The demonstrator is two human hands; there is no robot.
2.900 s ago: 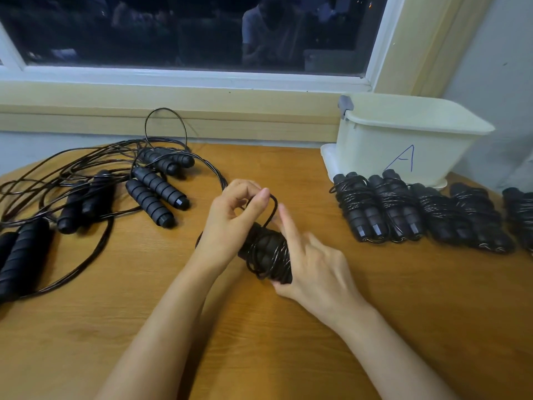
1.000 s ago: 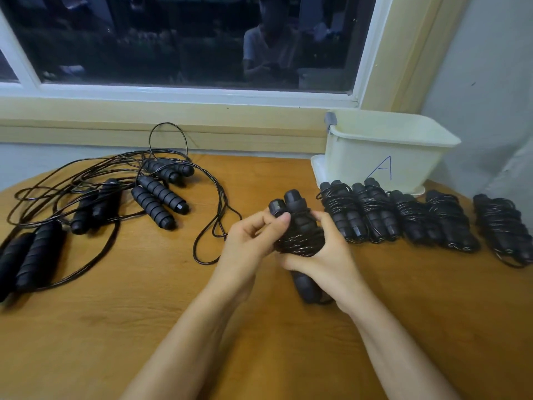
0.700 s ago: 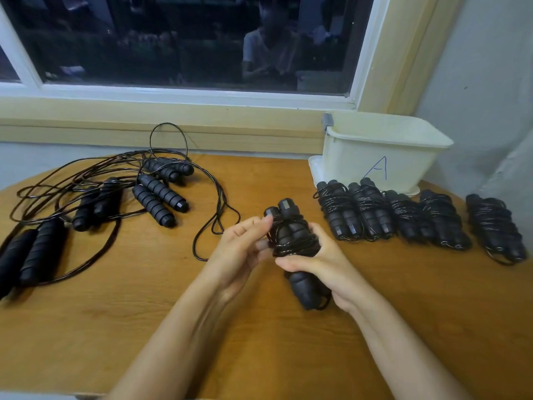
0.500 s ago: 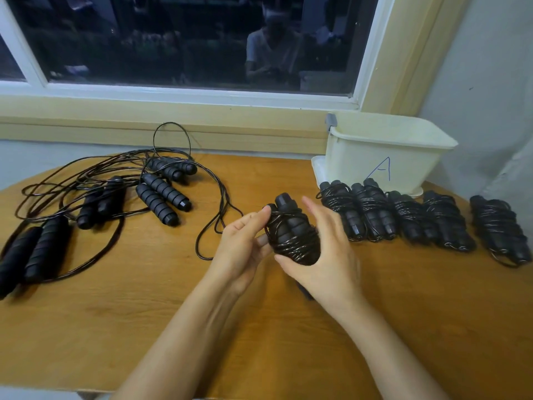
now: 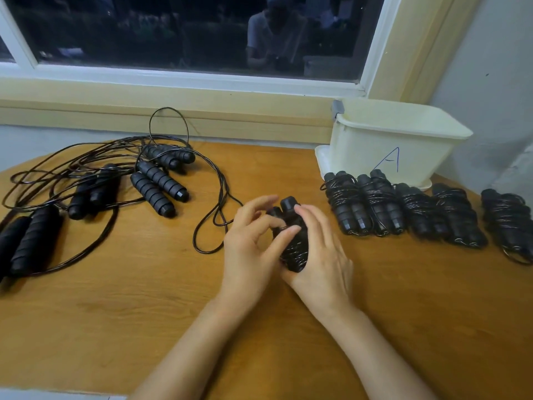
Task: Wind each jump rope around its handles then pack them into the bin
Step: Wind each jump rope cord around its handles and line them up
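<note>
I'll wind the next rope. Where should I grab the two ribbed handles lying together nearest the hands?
Grasp the ribbed handles around their middles, both together, from above. They lie flat and side by side on the table, capped ends pointing toward you.

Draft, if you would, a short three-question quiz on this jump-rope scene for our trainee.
1. True or false: the bin stands at the left edge of the table.
2. How many wound ropes lie in the row in front of the bin?
3. The rope bundle mid-table is gripped by: A) the left hand alone; B) the right hand alone; C) both hands.
Key: 1 false, it stands at the far right; 2 five; 3 C.
</note>
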